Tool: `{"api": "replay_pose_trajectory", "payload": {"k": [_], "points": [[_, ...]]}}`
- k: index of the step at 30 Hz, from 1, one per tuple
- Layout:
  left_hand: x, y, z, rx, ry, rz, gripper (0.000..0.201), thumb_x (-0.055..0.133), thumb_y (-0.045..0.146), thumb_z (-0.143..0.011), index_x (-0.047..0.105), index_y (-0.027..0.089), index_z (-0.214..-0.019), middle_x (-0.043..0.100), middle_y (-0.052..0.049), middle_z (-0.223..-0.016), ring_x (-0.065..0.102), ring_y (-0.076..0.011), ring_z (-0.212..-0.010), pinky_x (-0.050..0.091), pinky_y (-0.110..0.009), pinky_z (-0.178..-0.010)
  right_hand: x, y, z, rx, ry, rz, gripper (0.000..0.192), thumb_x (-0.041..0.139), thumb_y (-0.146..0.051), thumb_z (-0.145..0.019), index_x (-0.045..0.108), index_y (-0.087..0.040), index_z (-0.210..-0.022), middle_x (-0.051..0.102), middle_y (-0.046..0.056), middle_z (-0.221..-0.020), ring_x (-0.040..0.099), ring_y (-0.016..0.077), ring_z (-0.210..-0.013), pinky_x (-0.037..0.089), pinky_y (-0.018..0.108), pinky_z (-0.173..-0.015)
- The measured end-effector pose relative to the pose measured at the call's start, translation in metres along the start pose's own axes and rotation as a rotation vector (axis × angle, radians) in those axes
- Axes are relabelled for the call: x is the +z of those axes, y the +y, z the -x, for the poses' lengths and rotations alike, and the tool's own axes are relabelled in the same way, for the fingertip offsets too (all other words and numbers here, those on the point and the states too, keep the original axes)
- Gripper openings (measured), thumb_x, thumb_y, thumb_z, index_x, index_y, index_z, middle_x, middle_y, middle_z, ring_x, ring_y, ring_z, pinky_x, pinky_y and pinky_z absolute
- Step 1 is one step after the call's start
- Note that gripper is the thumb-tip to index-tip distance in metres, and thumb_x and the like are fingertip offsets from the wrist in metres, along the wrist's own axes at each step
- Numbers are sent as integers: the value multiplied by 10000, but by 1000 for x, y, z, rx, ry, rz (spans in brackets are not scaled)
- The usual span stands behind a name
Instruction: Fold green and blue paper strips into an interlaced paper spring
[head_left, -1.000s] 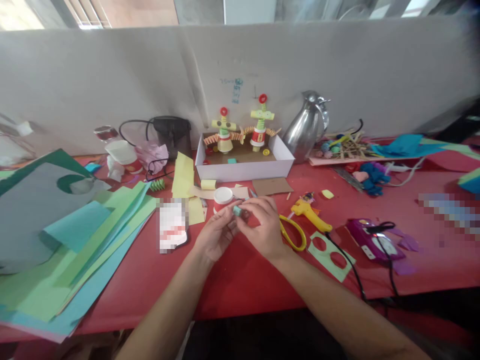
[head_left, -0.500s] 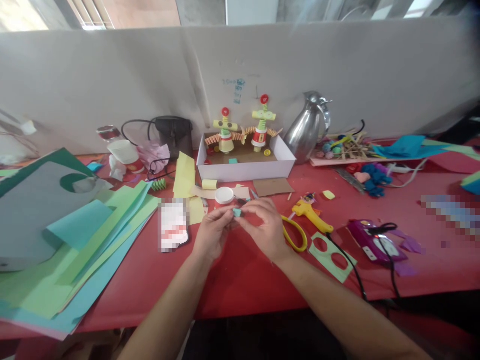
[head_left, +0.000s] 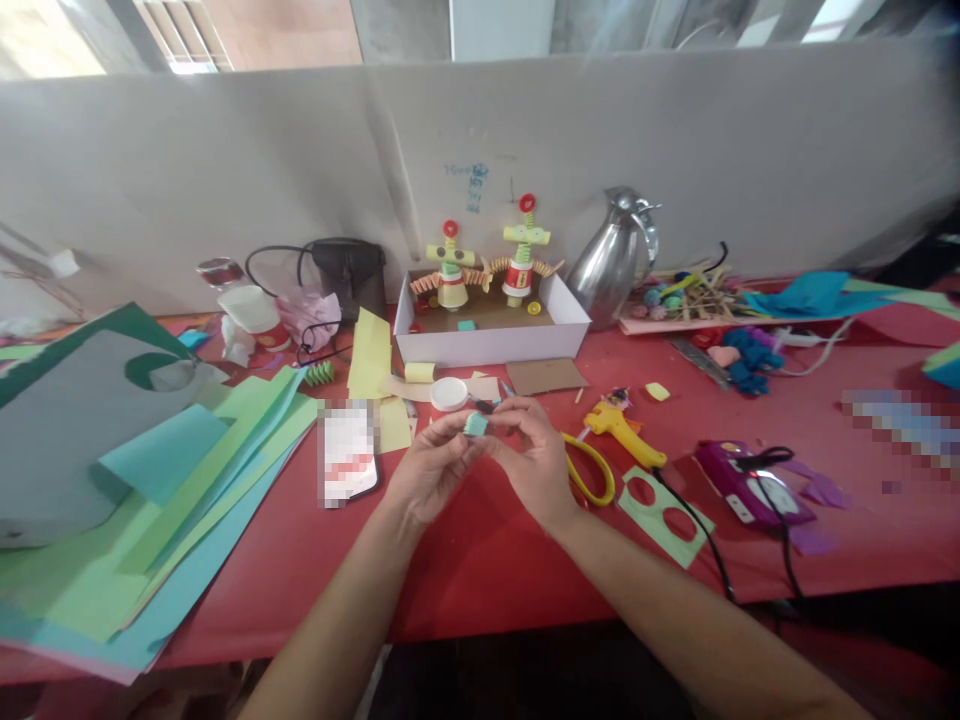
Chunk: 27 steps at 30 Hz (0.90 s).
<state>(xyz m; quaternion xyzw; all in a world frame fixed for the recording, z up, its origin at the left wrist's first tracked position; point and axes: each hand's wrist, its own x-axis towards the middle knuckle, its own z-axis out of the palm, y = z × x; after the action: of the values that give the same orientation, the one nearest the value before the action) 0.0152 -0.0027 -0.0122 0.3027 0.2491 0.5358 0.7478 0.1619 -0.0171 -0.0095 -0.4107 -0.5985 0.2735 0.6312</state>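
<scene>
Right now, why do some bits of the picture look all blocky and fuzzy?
In the head view, two patches are pixelated: one by the left hand and one at the right edge of the red table. The corners are soft and stretched by the wide lens. The small teal piece between both hands is slightly blurred, and daylight glares at the top left.

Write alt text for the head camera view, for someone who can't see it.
Both hands, left hand and right hand, pinch a small teal paper piece above a red table. Yellow scissors and a glue gun lie to the right, coloured paper sheets to the left, a white box behind.
</scene>
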Motion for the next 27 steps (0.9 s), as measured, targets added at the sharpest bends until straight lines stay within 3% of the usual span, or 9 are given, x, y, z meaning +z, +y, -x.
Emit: {"api": "replay_pose_trajectory", "payload": {"k": [6, 9, 11, 14, 17, 19, 23, 27], "points": [[3, 1, 1, 43, -10, -16, 262, 899, 176, -595, 762, 167, -818, 727, -2, -790, 637, -74, -678, 522, -160, -662, 4, -1, 1, -2, -52, -10, 105, 745, -324, -821, 685, -260, -879, 603, 26, -995, 595, 179, -873, 512, 344, -801], [3, 3, 1, 50, -3, -11, 227, 863, 192, -661, 738, 171, -849, 714, -16, -852, 661, -108, -776, 523, -178, -679, -3, -7, 0, 22, -99, 77, 262, 779, -337, -784, 650, -268, -1000, 620, 38, -1053, 613, 202, -936, 523, 348, -807], [3, 4, 1, 51, 19, -2, 238, 850, 213, -684, 721, 172, -880, 701, -26, -877, 674, -142, -859, 538, -215, -758, -19, -11, 1, 61, -137, 204, 371, 757, -335, -800, 588, -267, -1123, 635, 46, -1059, 623, 207, -917, 532, 347, -783], [1, 5, 2, 61, 28, -1, 233, 822, 214, -720, 699, 174, -913, 671, -26, -872, 667, -152, -872, 532, -257, -839, -56, -7, 10, 49, -248, 575, 168, 617, -292, -892, 593, -233, -1046, 652, 73, -1018, 617, 247, -953, 516, 411, -840], [2, 5, 3, 79, -9, -28, 182, 778, 201, -764, 677, 166, -911, 633, -32, -880, 632, -137, -819, 517, -260, -811, -92, 8, 25, 32, -333, 921, 182, 591, -300, -894, 617, -209, -1049, 638, 122, -1051, 597, 320, -1027, 496, 492, -873], [4, 5, 4, 89, -38, -46, 153, 753, 198, -786, 668, 157, -905, 604, -35, -875, 602, -132, -795, 501, -263, -791, -104, 19, 33, 45, -387, 1019, 228, 593, -280, -883, 614, -188, -1092, 649, 136, -1027, 614, 336, -1006, 505, 486, -843], [6, 5, 5, 96, -91, -56, 148, 743, 200, -795, 662, 148, -908, 564, -37, -867, 551, -129, -774, 470, -285, -781, -102, 21, 35, 104, -463, 1029, 295, 546, -191, -880, 582, -181, -1172, 681, 134, -1020, 675, 297, -920, 515, 394, -739], [5, 6, 4, 122, -95, -31, 150, 765, 210, -771, 659, 156, -862, 557, -29, -844, 526, -121, -745, 456, -279, -749, -94, 10, 21, 285, -479, 999, 344, 598, -122, -778, 597, -157, -1120, 706, 92, -825, 701, 267, -744, 476, 321, -616]]}}
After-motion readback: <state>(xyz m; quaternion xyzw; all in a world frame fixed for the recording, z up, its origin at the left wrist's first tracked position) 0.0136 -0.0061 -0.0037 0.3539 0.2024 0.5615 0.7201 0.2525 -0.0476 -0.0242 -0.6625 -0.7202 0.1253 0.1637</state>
